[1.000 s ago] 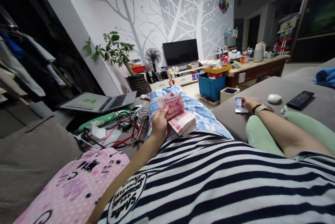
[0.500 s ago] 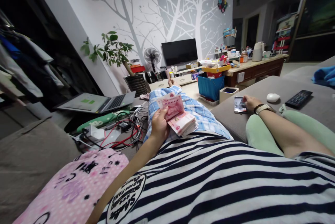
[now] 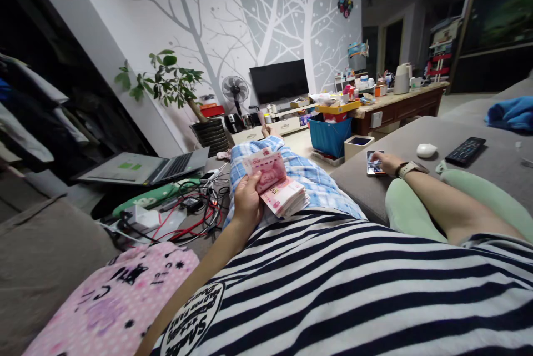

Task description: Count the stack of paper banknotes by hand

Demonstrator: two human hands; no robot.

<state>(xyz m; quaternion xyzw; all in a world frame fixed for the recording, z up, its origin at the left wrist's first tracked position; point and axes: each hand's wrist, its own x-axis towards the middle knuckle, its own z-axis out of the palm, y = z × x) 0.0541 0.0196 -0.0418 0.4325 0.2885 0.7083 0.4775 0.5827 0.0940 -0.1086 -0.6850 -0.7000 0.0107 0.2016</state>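
In my left hand (image 3: 249,197) is a thick folded bundle of pink 100 banknotes (image 3: 285,197). The thumb presses on notes (image 3: 272,170) that stand up and fan out above the folded stack. This hand rests over my lap, on blue-and-white checked cloth (image 3: 310,178). Far to the right, my right hand (image 3: 390,163) is at a phone (image 3: 375,163) lying on the grey sofa, its fingers reaching over the lit screen. A watch with a pale band (image 3: 410,168) is on that wrist. The fingertips are small and hard to make out.
Right of the phone lie a white mouse (image 3: 427,150) and a black remote control (image 3: 465,150). A green cushion (image 3: 410,209) is under my right forearm. At left are an open laptop (image 3: 141,168), tangled cables (image 3: 200,211) and a pink dotted cushion (image 3: 112,300).
The view has swung slightly right, so everything sits further left. My right fingers have moved further over the phone screen. My left hand keeps its hold on the banknotes.
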